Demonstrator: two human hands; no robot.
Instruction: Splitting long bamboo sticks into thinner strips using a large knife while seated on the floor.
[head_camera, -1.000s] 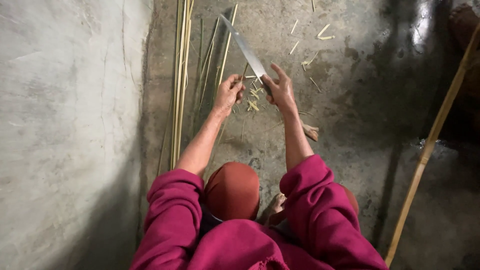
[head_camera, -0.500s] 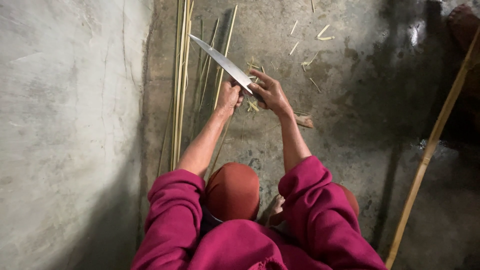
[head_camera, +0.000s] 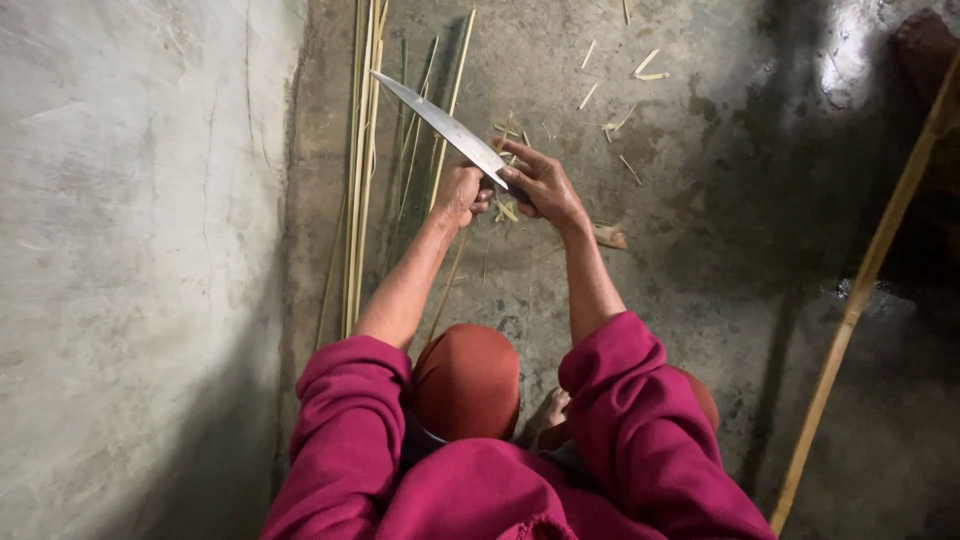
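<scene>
- My right hand (head_camera: 545, 185) is closed around the dark handle of a long, curved knife (head_camera: 440, 125); the handle itself is mostly hidden under my fingers.
- The blade runs up and to the left from my grip, bright steel, its tip reaching over the bundle of bamboo strips (head_camera: 360, 170) by the wall.
- My left hand (head_camera: 460, 192) is curled shut around a thin bamboo strip (head_camera: 452, 100), just under the blade and touching it, close against my right hand.
- That strip runs away from my fist toward the top of the view, slightly tilted to the right; another length shows below my wrist, toward my knee. Whether the edge is actually in the strip I cannot tell, my hands cover that spot.
- The bundle of long pale strips lies on the concrete floor (head_camera: 720, 250) parallel to the grey wall (head_camera: 140, 260), just left of my left forearm.
- Small bamboo shavings (head_camera: 612, 125) are scattered on the floor beyond and under my hands.
- A thicker bamboo pole (head_camera: 860, 290) lies slanted well off to my right.
- My sleeves are magenta, pushed up to the elbows, and my knee in rust-coloured cloth sits between my arms.
</scene>
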